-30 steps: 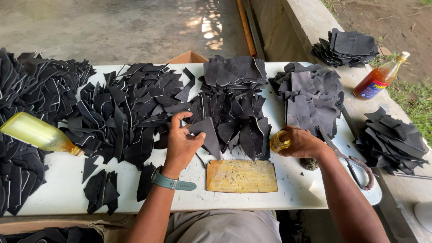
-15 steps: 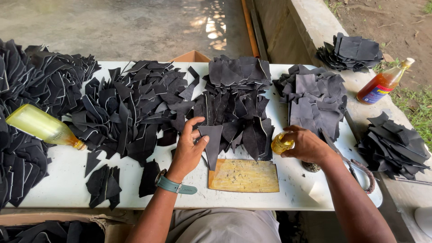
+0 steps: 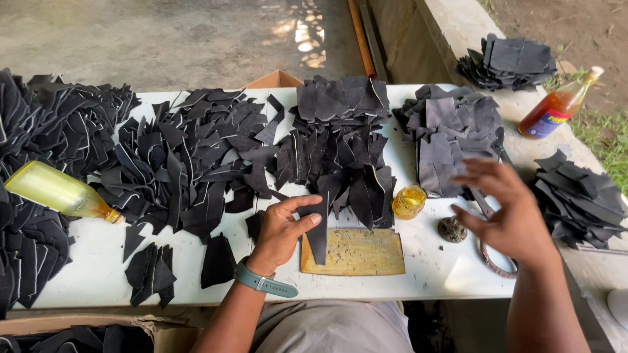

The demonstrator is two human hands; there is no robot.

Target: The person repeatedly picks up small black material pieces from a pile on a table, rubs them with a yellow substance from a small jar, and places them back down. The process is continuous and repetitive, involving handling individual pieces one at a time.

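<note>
- On the white table (image 3: 78,274), the left hand (image 3: 282,230) pinches a black strip (image 3: 318,230) over the wooden board (image 3: 356,252).
- Right hand (image 3: 507,212) hovers with fingers spread, empty, near the glue jar (image 3: 409,201); a careless swing could tip it.

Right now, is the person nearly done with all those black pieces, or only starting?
Hard to say exactly, but much seems left. Done: one black strip already lies on the yellowish board, pinned by the left hand. In hand: the right hand hovers open beside the small yellow jar. Left: big heaps of black pieces cover the white table.
</note>
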